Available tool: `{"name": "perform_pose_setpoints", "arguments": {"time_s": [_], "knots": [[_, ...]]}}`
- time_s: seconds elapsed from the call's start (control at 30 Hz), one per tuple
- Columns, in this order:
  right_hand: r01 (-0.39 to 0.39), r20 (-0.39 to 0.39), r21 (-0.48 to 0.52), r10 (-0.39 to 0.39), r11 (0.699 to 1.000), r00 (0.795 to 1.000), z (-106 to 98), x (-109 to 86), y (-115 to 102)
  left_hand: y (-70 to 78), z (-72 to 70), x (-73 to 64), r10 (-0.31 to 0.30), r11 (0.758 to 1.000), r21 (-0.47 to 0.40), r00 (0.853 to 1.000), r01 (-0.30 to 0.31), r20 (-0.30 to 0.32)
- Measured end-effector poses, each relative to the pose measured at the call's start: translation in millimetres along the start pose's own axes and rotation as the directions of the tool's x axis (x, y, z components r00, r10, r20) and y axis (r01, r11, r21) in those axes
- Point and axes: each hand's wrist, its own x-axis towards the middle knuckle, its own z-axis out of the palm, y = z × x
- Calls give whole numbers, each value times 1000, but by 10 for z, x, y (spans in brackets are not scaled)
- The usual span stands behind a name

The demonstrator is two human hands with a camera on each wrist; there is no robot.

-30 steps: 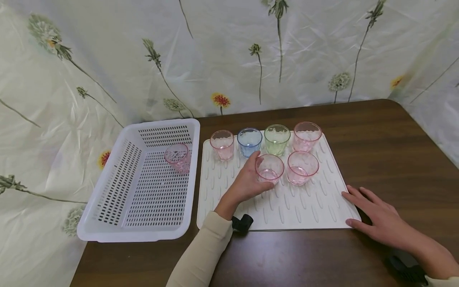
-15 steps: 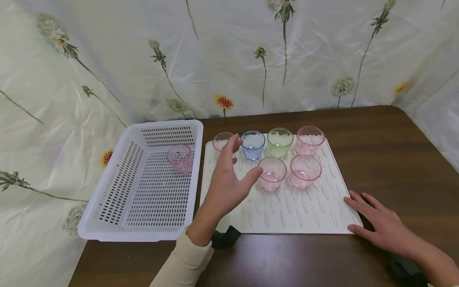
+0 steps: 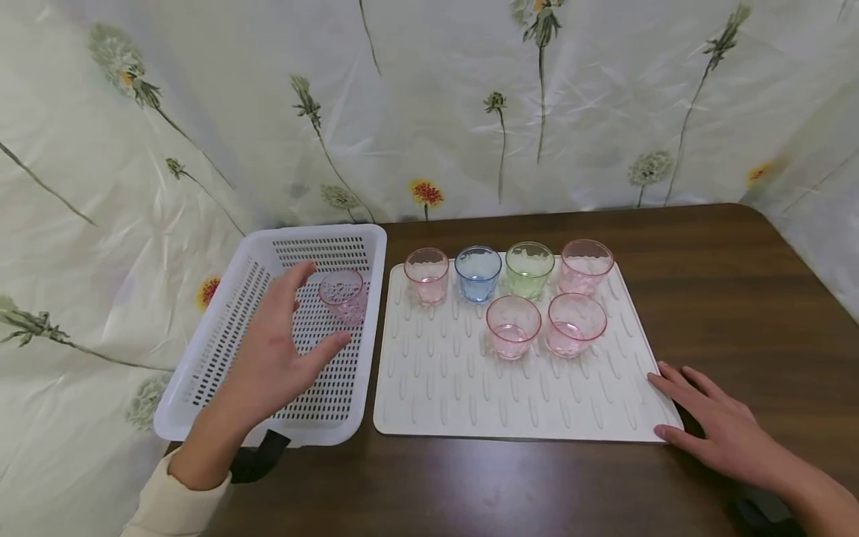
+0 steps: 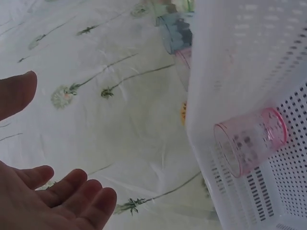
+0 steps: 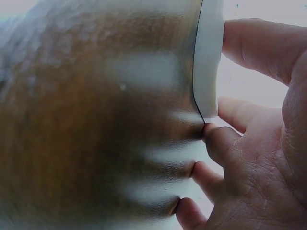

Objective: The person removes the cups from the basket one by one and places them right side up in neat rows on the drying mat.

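Observation:
My left hand (image 3: 275, 358) hovers over the white slotted plastic basket (image 3: 372, 335), thumb and fingers spread apart, holding nothing. Just right of its fingers, a clear pink glass (image 3: 345, 298) lies inside the basket; in the left wrist view this pink glass (image 4: 252, 141) is apart from the hand. On the white ridged mat (image 3: 470, 403), several glasses stand upright: a blue glass (image 3: 478, 276), a green glass (image 3: 529, 272) and pink ones, such as the front pink glass (image 3: 513, 328). My right hand (image 3: 718, 425) rests at the mat's right edge, fingertips touching the mat and table.
The dark wooden table (image 3: 705, 298) carries the basket on the left and the mat beside it. Behind and to the left hangs a pale floral-print sheet (image 3: 577, 112). The glasses on the mat form a back row and a shorter front row.
My left hand has let go of the front-left pink glass on the mat and moved left over the basket. The right hand has stayed at the mat's edge. The head view shifts slightly.

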Motion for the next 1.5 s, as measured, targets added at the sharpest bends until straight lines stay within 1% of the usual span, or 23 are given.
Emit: {"name": "perform_pose_setpoints", "arguments": {"time_s": [0.07,0.13,0.2,0.3,0.4,0.5,0.53,0.6,0.67,0.77,0.8,0.9,0.93,1.03,1.1,1.17,1.27,1.3,1.33,1.5], "knots": [[2,6,-4,-2,1000,1000,-4,12,-4,-82,-54,-30,6,1000,18,1000,-6,10],[3,10,-7,-3,1000,1000,-6,22,-6,-133,-96,-57,1,999,37,1000,-2,20],[2,15,-6,-2,1000,1000,-5,23,-9,-163,-130,-84,4,999,38,1000,-5,27],[-4,17,10,4,1000,1000,-3,18,-11,-195,-169,-113,36,999,40,999,-37,31],[-10,19,19,9,1000,1000,-7,13,-9,-230,-204,-110,52,998,31,998,-53,36],[-14,26,13,14,1000,1000,-12,8,-2,-291,-229,-71,32,999,24,996,-34,84],[-12,26,13,12,1000,1000,-13,11,0,-319,-236,-52,14,1000,20,994,-16,112],[-8,23,11,8,1000,1000,-11,12,8,-388,-238,4,-27,1000,12,984,25,178],[-2,12,9,2,1000,1000,-5,9,19,-470,-223,80,-64,998,-4,969,67,237],[3,1,2,-3,1000,1000,4,2,32,-593,-177,199,-131,989,-31,943,147,305],[4,-2,-3,-4,1000,1000,6,0,35,-633,-156,233,-149,985,-34,938,168,313],[4,-2,-8,-4,1000,1000,5,1,28,-754,-101,308,-216,967,-48,909,248,357],[5,-3,-9,-5,1000,1000,4,2,26,-792,-86,332,-239,961,-45,897,274,371],[5,-3,-1,-5,1000,1000,2,7,16,-909,-29,393,-297,943,-24,870,333,394],[2,7,5,-2,1000,1000,5,6,8,-978,23,422,-326,937,10,862,350,389],[-2,16,15,1,1000,1000,5,9,0,-1053,82,436,-344,934,45,857,355,383],[-7,30,24,6,1000,1000,3,18,-7,-1159,172,443,-369,927,88,842,365,394],[-7,31,25,6,1000,999,1,22,-8,-1191,202,444,-379,922,92,831,376,408],[-7,33,24,6,1000,999,-1,24,-9,-1221,231,452,-390,917,98,815,387,428],[-8,25,11,7,1000,1000,-11,18,-1,-1336,363,555,-422,897,134,727,421,542]]}}
